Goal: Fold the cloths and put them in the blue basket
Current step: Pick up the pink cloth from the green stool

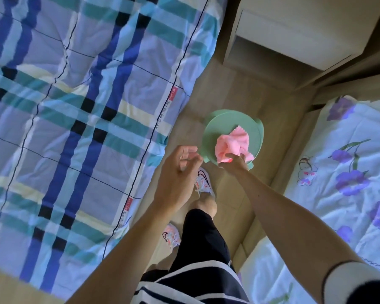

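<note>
A crumpled pink cloth [232, 146] lies over a round mint-green stool [224, 123] that stands on the floor between two beds. My right hand [235, 161] grips the cloth's near edge from below. My left hand [180, 170] hovers just left of the stool with loosely curled fingers and holds nothing. No blue basket shows in this view.
A bed with a blue, teal and yellow plaid quilt [75, 119] fills the left side. A second bed with a white flowered cover [349, 172] lies on the right. A pale cabinet [298, 34] stands at the far end. My legs and sneakers [203, 181] are on the wooden floor.
</note>
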`<state>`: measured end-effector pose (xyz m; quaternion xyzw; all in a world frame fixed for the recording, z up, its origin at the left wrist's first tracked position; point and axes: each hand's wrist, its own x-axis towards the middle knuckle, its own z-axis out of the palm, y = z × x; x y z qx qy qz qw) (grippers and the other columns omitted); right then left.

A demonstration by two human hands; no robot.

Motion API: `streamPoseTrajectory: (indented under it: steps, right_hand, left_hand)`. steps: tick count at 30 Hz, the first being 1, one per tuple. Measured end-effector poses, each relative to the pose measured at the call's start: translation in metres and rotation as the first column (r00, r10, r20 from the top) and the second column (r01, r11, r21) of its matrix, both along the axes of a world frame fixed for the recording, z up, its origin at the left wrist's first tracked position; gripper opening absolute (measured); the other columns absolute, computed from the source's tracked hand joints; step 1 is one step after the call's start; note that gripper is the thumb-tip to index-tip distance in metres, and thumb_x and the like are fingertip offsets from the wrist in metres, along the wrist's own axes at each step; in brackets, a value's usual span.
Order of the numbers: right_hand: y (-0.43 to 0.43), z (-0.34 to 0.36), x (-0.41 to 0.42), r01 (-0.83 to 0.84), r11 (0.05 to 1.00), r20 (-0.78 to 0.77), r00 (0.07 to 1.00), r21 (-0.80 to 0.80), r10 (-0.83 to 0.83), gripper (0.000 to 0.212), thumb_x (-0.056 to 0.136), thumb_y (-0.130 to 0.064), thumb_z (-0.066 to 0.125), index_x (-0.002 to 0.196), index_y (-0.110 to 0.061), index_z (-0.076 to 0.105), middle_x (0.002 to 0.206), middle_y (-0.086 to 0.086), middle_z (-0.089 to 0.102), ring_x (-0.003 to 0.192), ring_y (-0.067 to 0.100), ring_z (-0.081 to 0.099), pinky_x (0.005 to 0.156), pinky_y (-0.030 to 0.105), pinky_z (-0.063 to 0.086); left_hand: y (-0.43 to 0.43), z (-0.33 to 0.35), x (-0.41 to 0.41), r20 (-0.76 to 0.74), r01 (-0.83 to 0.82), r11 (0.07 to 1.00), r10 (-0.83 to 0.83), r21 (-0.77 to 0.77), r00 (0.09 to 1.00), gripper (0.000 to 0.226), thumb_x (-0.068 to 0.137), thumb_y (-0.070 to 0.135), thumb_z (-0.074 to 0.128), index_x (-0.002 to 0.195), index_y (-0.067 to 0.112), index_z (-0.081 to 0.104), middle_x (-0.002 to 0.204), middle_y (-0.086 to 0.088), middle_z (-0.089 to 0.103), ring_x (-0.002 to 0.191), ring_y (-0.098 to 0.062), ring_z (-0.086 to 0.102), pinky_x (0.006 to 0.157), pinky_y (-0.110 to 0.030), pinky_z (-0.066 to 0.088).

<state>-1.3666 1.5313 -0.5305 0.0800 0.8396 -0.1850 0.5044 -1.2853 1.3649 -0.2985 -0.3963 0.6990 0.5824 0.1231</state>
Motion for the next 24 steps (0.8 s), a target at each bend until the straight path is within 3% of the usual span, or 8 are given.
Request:
streamPoseTrajectory:
  steps: [3, 5, 7, 10, 13, 15, 20, 24]
  right_hand:
    - [0.0, -0.001, -0.004, 0.092, 0.996, -0.047, 0.995, 0.018, -0.091, 0.079, 0.084, -0.032, 0.076, 0.148, -0.003, 0.04, 0.146, 0.02, 0.045, 0.127, 0.037, 0.052, 0.091, 0.038, 0.049]
    - [-0.001, 0.007, -0.009, 0.132, 0.991, -0.118, 0.985, 0.012, -0.13, 0.076, 0.083, -0.028, 0.076, 0.145, 0.0, 0.043, 0.135, 0.02, 0.056, 0.12, 0.036, 0.057, 0.082, 0.035, 0.049]
    - [-0.005, 0.026, -0.017, 0.148, 0.989, -0.186, 0.971, -0.016, -0.148, 0.064, 0.082, -0.02, 0.073, 0.14, -0.001, 0.052, 0.127, 0.02, 0.063, 0.112, 0.036, 0.062, 0.075, 0.031, 0.046]
    - [-0.016, 0.069, -0.028, 0.102, 0.987, -0.33, 0.934, -0.121, -0.137, 0.042, 0.086, -0.012, 0.066, 0.127, -0.008, 0.067, 0.122, 0.018, 0.069, 0.107, 0.035, 0.066, 0.079, 0.03, 0.049]
    - [-0.033, 0.121, -0.033, 0.014, 0.97, -0.468, 0.874, -0.243, -0.13, 0.024, 0.086, -0.011, 0.064, 0.108, -0.009, 0.075, 0.111, 0.012, 0.075, 0.102, 0.032, 0.069, 0.088, 0.039, 0.055]
    - [-0.051, 0.159, -0.032, -0.037, 0.944, -0.533, 0.832, -0.328, -0.153, 0.015, 0.087, -0.01, 0.062, 0.097, -0.009, 0.074, 0.098, 0.008, 0.076, 0.092, 0.029, 0.069, 0.085, 0.043, 0.056]
    - [-0.099, 0.246, -0.012, -0.194, 0.832, -0.559, 0.814, -0.519, -0.159, 0.015, 0.087, -0.004, 0.062, 0.089, -0.017, 0.069, 0.077, -0.008, 0.067, 0.072, 0.009, 0.062, 0.067, 0.016, 0.045]
    - [-0.147, 0.318, 0.022, -0.318, 0.656, -0.537, 0.829, -0.685, -0.159, 0.017, 0.091, -0.005, 0.064, 0.097, -0.02, 0.064, 0.087, -0.008, 0.071, 0.077, 0.0, 0.065, 0.071, 0.008, 0.047]
  left_hand:
    - [-0.004, -0.003, 0.002, 0.014, -0.023, 1.0, 0.023, 0.005, 1.0, 0.023, 0.083, 0.039, 0.059, 0.105, 0.031, 0.064, 0.099, 0.013, 0.071, 0.094, -0.004, 0.069, 0.076, -0.022, 0.05]
    - [-0.006, 0.0, 0.001, 0.018, -0.038, 0.999, 0.038, 0.007, 0.999, 0.022, 0.083, 0.04, 0.059, 0.103, 0.033, 0.064, 0.104, 0.011, 0.071, 0.097, -0.006, 0.069, 0.078, -0.024, 0.051]
    - [-0.01, 0.005, 0.0, 0.017, -0.052, 0.999, 0.052, 0.01, 0.998, 0.019, 0.083, 0.041, 0.058, 0.101, 0.037, 0.063, 0.106, 0.01, 0.071, 0.099, -0.008, 0.069, 0.077, -0.023, 0.052]
    - [-0.014, 0.021, -0.002, -0.009, -0.074, 0.997, 0.074, 0.022, 0.997, 0.022, 0.082, 0.042, 0.057, 0.103, 0.036, 0.062, 0.106, 0.012, 0.07, 0.1, -0.007, 0.069, 0.077, -0.022, 0.053]
    - [-0.02, 0.039, 0.002, -0.026, -0.095, 0.995, 0.096, 0.043, 0.995, 0.03, 0.081, 0.043, 0.056, 0.108, 0.031, 0.063, 0.11, 0.011, 0.07, 0.103, -0.007, 0.067, 0.084, -0.028, 0.054]
    - [-0.03, 0.057, 0.01, -0.056, -0.143, 0.989, 0.145, 0.039, 0.988, 0.031, 0.084, 0.043, 0.058, 0.111, 0.03, 0.063, 0.109, 0.012, 0.07, 0.102, -0.006, 0.067, 0.086, -0.03, 0.054]
    - [-0.054, 0.094, 0.034, -0.103, -0.289, 0.957, 0.29, 0.027, 0.951, 0.018, 0.097, 0.028, 0.059, 0.113, 0.024, 0.065, 0.104, 0.013, 0.07, 0.103, -0.009, 0.066, 0.089, -0.031, 0.053]
    - [-0.08, 0.127, 0.066, -0.197, -0.419, 0.907, 0.416, 0.029, 0.888, 0.016, 0.094, 0.026, 0.062, 0.11, 0.024, 0.064, 0.107, 0.005, 0.07, 0.1, -0.015, 0.067, 0.085, -0.032, 0.052]
